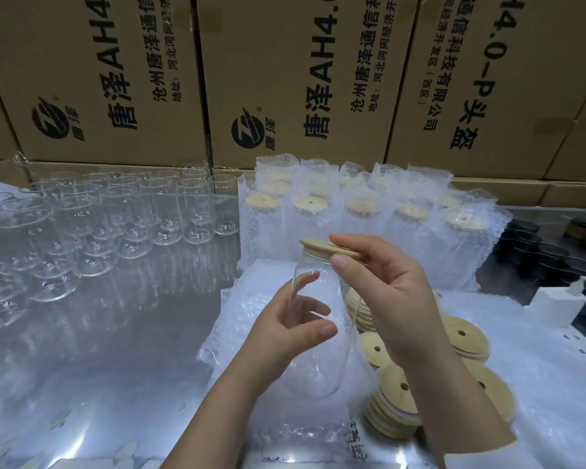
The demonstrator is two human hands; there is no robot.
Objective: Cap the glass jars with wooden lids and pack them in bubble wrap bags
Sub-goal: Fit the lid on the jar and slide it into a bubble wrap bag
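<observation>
A: Materials first. What's in hand?

B: One clear glass jar (pixel 318 370), smooth, tall, round-shouldered, held upright above a flat pile of bubble wrap bags (pixel 285 431). Left hand (pixel 281 333) grips its body: fingers (pixel 318 330) curled round it, thumb in front, the others showing through the glass.

A: And the lid?

B: Wooden lid (pixel 318 247), a pale flat disc, lying on the jar's mouth. Right hand (pixel 393 299) pinches its near edge, forefinger on top, thumb under the rim. Cannot tell whether it's fully seated.

A: Containers?

B: The held jar is empty. Behind it, rows of bagged jars (pixel 369 211) stand upright, each capped in wood inside a pimpled clear bag open at the top. Left of those, a crowd of bare jars (pixel 132 211), uncapped and empty.

A: Surroundings?

B: Surface (pixel 115 333) is shiny metal, throwing back glare. Loose lids (pixel 464 336) sit in short stacks just right of the jar, each with a small round hole; the right forearm crosses over some. A white plug block (pixel 555 302) with its cable is farther right, beside dark round things (pixel 538 252) too dim to name. Printed cardboard boxes (pixel 99 79) wall off the back.
</observation>
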